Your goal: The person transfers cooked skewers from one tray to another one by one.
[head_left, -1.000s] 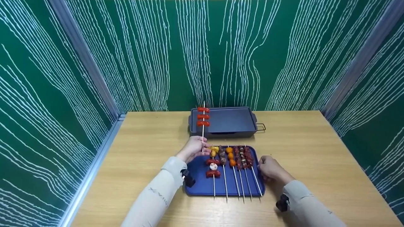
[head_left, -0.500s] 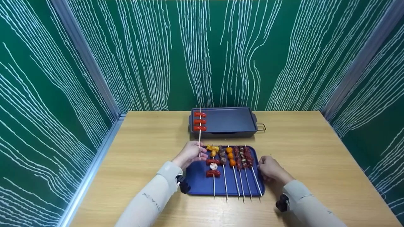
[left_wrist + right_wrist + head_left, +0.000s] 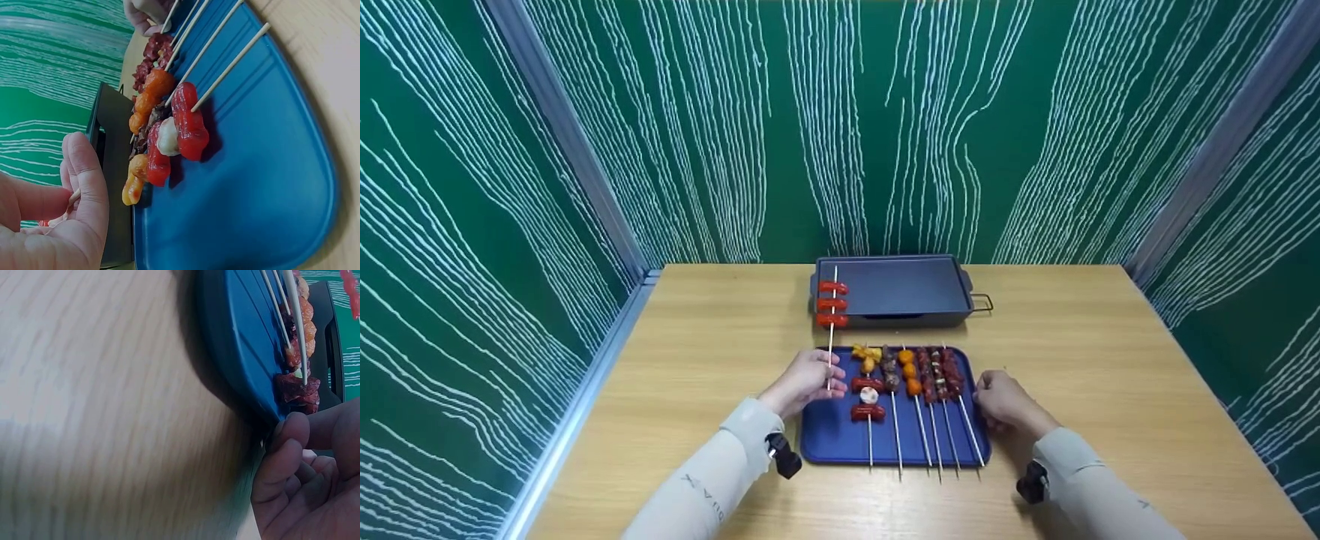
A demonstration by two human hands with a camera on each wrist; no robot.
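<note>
My left hand (image 3: 804, 381) pinches the stick of a sausage skewer (image 3: 832, 304) with three red pieces, held up above the left part of the blue tray (image 3: 829, 442). In the left wrist view the thumb and fingers (image 3: 87, 180) close on the stick's end. My right hand (image 3: 1006, 401) grips the tray's right rim, and the right wrist view has its thumb (image 3: 295, 430) on that edge. On the tray lie a mixed skewer (image 3: 868, 412) of red sausage, a white slice and yellow pieces, a dark meat skewer (image 3: 889, 371), an orange ball skewer (image 3: 910, 373) and several red meat skewers (image 3: 950, 373).
Behind the tray stands a dark grey rectangular grill pan (image 3: 904, 285) with a wire handle (image 3: 982, 302) on its right. Both rest on a wooden table (image 3: 720, 322). Green patterned walls (image 3: 915, 135) enclose the table at the back and sides.
My left hand has come back toward me and slightly left with the sausage skewer, its tip dropping from above the pan's far edge. The right hand has stayed at the tray's rim.
</note>
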